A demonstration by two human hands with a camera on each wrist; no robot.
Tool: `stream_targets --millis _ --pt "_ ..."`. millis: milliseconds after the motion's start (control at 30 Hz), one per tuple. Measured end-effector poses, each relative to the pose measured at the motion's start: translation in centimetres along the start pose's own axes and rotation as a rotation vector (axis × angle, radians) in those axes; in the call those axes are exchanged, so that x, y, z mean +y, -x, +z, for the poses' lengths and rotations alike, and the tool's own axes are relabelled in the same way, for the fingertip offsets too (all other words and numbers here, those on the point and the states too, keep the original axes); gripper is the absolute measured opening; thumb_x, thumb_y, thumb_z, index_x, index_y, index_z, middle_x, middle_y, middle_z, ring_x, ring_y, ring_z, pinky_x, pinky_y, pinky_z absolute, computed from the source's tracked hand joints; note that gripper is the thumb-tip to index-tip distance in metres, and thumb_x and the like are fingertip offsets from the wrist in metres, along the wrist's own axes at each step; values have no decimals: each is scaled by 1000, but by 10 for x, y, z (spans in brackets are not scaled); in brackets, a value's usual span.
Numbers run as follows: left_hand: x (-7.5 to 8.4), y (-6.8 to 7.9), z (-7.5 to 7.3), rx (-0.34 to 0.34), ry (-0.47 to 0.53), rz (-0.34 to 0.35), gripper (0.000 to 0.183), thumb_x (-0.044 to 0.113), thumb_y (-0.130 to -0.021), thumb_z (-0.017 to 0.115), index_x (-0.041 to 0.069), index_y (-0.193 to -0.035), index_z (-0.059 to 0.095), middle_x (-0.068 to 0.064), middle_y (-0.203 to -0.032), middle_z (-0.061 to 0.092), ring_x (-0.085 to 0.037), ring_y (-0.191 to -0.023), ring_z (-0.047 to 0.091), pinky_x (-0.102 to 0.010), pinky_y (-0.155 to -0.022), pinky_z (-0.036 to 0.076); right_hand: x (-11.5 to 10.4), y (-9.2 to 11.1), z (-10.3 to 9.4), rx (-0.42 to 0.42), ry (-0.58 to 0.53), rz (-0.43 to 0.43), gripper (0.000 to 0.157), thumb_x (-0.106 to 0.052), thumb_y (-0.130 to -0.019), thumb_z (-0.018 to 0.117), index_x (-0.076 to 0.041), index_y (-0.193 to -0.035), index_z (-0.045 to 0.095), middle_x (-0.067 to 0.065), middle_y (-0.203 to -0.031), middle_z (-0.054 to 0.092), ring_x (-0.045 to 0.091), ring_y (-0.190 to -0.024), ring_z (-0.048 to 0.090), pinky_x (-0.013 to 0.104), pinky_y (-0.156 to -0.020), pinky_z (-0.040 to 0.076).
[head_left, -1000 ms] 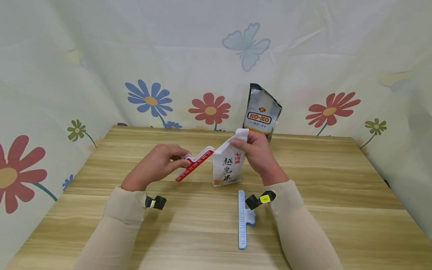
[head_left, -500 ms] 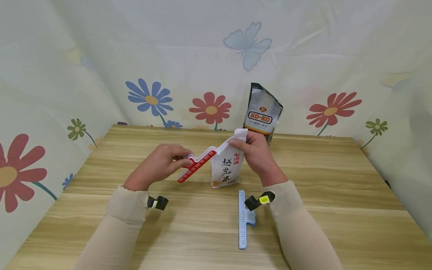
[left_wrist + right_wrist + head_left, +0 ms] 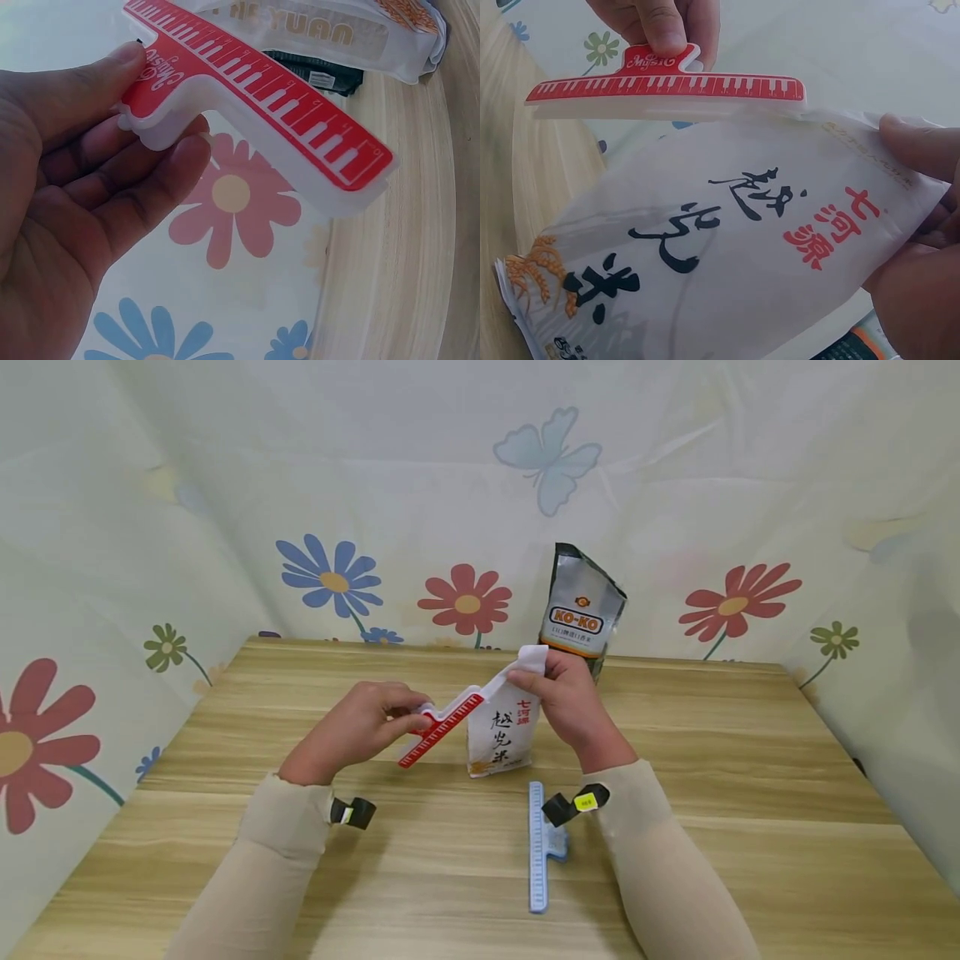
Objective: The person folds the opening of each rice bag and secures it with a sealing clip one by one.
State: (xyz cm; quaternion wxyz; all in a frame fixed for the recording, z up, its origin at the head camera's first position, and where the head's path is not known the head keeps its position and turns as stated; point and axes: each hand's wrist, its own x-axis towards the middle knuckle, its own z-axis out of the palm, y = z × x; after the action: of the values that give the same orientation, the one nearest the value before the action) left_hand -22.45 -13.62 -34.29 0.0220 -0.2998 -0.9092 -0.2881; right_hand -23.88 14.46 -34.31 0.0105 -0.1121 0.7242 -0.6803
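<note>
My left hand [image 3: 367, 727] pinches the handle of a red and white bag clip [image 3: 262, 82] with a piano-key pattern between thumb and fingers. The clip slants up to the right, its upper end right at the top edge of a white paper rice bag [image 3: 705, 225]. In the right wrist view the clip's long bar runs along that edge. My right hand [image 3: 573, 706] grips the upper right corner of the bag, thumb in front, the other fingers behind. Black and red characters mark the bag's front, which tilts slightly.
A pale blue bag clip [image 3: 537, 847] lies on the wooden table [image 3: 420, 877] in front of the bag, near my right wrist. Behind my right hand a silver and black KO-KO bag [image 3: 581, 602] stands against the flowered backdrop cloth [image 3: 420, 485].
The left hand has shifted slightly right with the red clip, bringing its end up to the bag's top edge. The bag has moved a little left in the right hand.
</note>
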Motion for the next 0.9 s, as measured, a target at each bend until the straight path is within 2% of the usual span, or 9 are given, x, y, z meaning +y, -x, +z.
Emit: stream_targets --millis 200,467,900 --pt "1 -2 3 6 4 5 25 27 -89 71 16 -111 72 3 -97 71 -13 -82 60 -28 -72 55 1 -1 -3 -18 59 -20 25 -17 -91 68 1 -109 68 9 -104 62 24 -96 58 34 -82 53" --pt "0 -5 8 13 6 3 26 27 -89 71 17 -113 72 4 -96 70 -12 -82 61 -30 -73 56 2 -3 -9 -46 63 -17 26 -17 -91 68 2 -108 68 6 -101 62 21 -95 59 33 -82 53" --pt "-2 -7 10 25 24 7 25 26 -89 71 18 -113 72 5 -96 69 -12 -83 61 -31 -75 57 6 -4 -11 -59 111 -8 28 -25 -91 68 -4 -109 69 10 -107 63 24 -98 59 35 -84 53"
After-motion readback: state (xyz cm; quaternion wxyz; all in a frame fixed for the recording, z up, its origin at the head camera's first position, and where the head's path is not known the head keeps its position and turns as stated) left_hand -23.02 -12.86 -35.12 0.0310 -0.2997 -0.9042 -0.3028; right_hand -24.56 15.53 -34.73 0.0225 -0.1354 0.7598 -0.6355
